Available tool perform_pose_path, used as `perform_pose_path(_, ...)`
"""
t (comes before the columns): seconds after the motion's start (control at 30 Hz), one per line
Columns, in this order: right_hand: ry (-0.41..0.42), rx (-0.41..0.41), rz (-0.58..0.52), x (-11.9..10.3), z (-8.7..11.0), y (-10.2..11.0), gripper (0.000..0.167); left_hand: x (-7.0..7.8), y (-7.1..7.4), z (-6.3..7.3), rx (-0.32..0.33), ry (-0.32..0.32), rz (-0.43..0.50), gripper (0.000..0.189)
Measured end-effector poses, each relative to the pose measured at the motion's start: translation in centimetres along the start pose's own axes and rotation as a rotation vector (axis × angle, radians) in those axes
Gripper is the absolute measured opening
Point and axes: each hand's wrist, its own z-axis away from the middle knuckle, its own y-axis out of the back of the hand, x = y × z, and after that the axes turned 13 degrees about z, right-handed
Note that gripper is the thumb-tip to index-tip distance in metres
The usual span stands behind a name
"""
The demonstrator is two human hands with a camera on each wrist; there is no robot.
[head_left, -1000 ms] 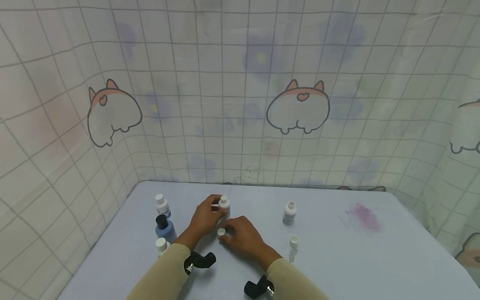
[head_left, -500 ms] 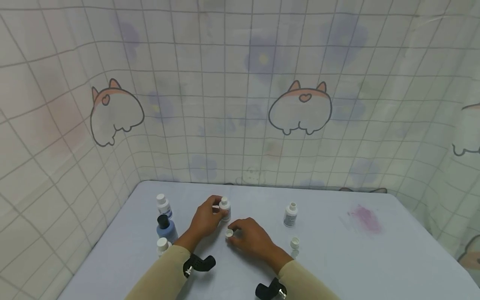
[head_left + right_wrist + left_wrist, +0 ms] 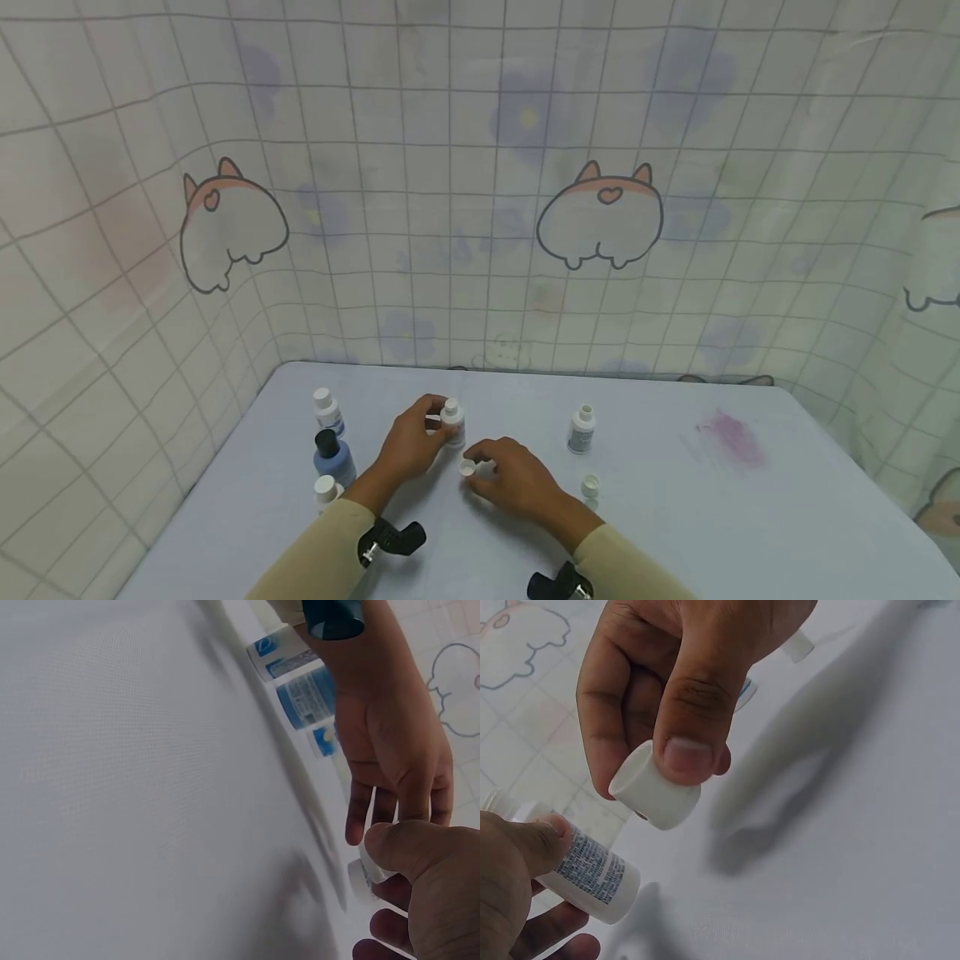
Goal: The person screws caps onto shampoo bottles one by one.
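Observation:
My left hand (image 3: 408, 443) grips a small white bottle (image 3: 453, 425) with a printed label, thumb on one side and fingers round the other. Its narrow neck stands uncapped at the top. Just to the right and nearer to me, my right hand (image 3: 517, 481) pinches a white screw cap (image 3: 467, 468) between thumb and fingers, hollow side tilted up. The left wrist view shows this cap (image 3: 656, 787) apart from the bottle (image 3: 592, 870), with the right thumb pressed on its side. In the right wrist view the right hand (image 3: 442, 877) partly hides the bottle.
On the left stand a white capped bottle (image 3: 327, 412), a blue bottle with a black cap (image 3: 334, 458) and another white-capped bottle (image 3: 326, 490), partly behind the left forearm. Rightward are an uncapped white bottle (image 3: 581, 431) and a loose cap (image 3: 590, 486). A pink stain (image 3: 733, 437) marks the tabletop.
My right hand has moved to the right with the cap, away from the bottle. My left hand and its bottle have shifted slightly right and nearer to me.

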Motion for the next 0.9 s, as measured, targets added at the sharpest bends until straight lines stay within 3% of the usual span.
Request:
perform_pose_path(0.63,-0.05,-0.04,-0.02,0.1,1.8,2.0,0.028,0.4,0.2,1.5,-0.082,-0.068,-0.004,0.04)
perform_pose_path(0.9,-0.051,-0.044,-0.052,0.5,2.5,2.7,0.026,1.1,0.3,2.4,-0.109,-0.057,0.004,0.042)
